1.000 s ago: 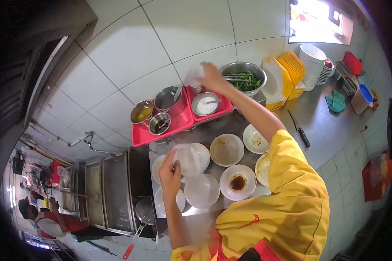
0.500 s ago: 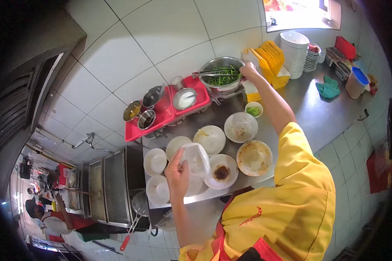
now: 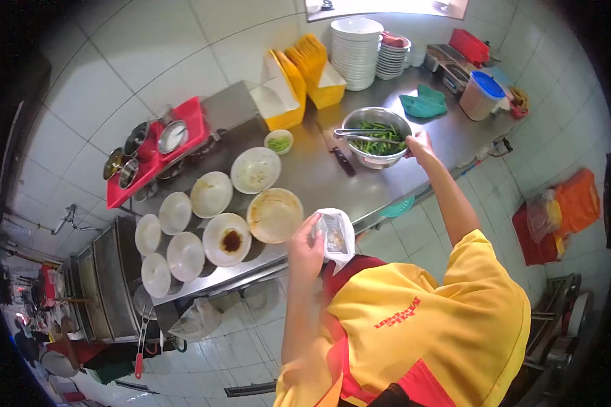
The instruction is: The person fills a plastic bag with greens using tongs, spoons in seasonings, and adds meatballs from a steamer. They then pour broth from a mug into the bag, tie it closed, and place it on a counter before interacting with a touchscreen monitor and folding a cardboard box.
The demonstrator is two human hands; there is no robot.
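Left hand (image 3: 307, 249): fingers and thumb pinch the edge of a translucent white plastic bag (image 3: 340, 252), its mouth open, near the counter's front edge; its contents cannot be made out. Right hand (image 3: 421, 146): closed on the rim of a round stainless-steel bowl (image 3: 379, 161) holding long-cut leafy greens (image 3: 381, 127), with metal tongs (image 3: 361, 136) lying across them. The steel bowl is above the stainless-steel counter (image 3: 319, 182); whether it touches the surface cannot be told. Just beside it, toward the wearer's left, lies a black-handled knife (image 3: 343, 162). Farther left, a small white bowl (image 3: 284, 148) of chopped greens sits near two uneven rows of wide white bowls (image 3: 175, 212), one with a dark brown sauce (image 3: 231, 241). A crumpled teal cloth (image 3: 423, 102) lies beyond the steel bowl, near a tall stack of white dishes (image 3: 356, 57).
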